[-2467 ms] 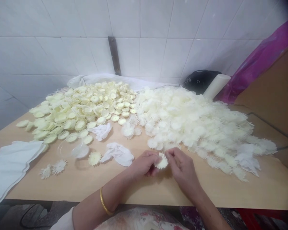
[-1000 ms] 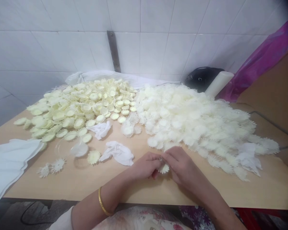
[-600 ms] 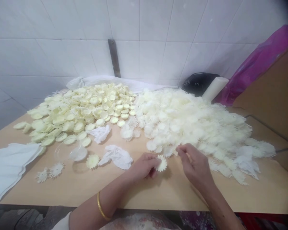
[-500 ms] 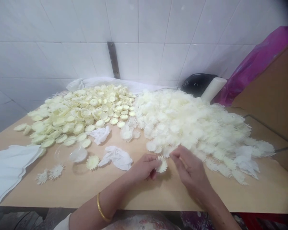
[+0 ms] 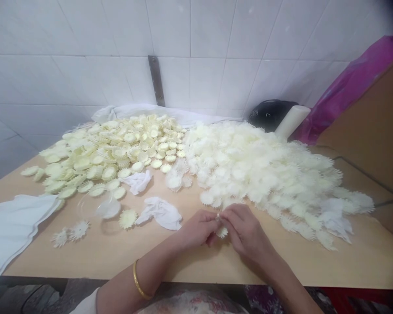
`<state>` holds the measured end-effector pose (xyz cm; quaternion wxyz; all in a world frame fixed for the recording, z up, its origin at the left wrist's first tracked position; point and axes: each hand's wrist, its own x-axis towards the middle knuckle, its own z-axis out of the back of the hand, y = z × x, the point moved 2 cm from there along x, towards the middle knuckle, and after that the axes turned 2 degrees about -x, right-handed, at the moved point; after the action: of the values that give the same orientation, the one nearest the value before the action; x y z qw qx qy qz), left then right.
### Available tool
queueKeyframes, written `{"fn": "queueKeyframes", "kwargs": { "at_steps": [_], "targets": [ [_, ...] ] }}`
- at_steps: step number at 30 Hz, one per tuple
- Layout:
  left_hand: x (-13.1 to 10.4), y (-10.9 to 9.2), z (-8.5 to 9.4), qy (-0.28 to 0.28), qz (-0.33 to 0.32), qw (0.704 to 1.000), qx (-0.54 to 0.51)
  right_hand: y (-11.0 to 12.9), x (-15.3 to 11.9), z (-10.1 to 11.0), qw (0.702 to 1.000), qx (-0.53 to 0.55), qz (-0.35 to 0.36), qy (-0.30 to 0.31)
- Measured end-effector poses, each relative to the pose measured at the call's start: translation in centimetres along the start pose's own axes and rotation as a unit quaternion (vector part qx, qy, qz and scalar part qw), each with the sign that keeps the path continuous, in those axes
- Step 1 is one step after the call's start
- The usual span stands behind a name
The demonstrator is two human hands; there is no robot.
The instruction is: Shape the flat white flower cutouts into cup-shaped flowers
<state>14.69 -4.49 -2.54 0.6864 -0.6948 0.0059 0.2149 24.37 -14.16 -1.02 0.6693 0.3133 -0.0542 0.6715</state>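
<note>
Between my hands is a small pale disc with a toothed edge (image 5: 222,233), mostly hidden by fingers. My left hand (image 5: 199,227) is closed on it from the left, thumb on top. The fingers of my right hand (image 5: 244,227) pinch at the disc's upper edge, touching the left fingertips. Just beyond them spreads a heap of white, frilly toothed discs (image 5: 249,161). To the left of my left hand lie a crumpled white cloth (image 5: 160,213) and a single pale toothed disc (image 5: 128,219).
Yellowish toothed discs (image 5: 118,152) are piled at the back left. A clear plastic piece (image 5: 108,209), two loose toothed discs (image 5: 70,233) and white folded sheets (image 5: 18,229) lie at the left. A white roll (image 5: 292,122), black object (image 5: 270,114) and purple plastic (image 5: 356,87) stand at the back right.
My right hand has moved left, and its fingertips now meet my left hand at the disc. The disc has tilted and shows less of its face.
</note>
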Motion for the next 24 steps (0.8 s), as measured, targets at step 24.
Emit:
{"fn": "queueKeyframes", "kwargs": {
  "at_steps": [24],
  "targets": [
    [0.3,0.7,0.2,-0.034,-0.03,0.987,-0.156,-0.1,-0.4,0.6,0.958,0.142,-0.239,-0.07]
  ]
}}
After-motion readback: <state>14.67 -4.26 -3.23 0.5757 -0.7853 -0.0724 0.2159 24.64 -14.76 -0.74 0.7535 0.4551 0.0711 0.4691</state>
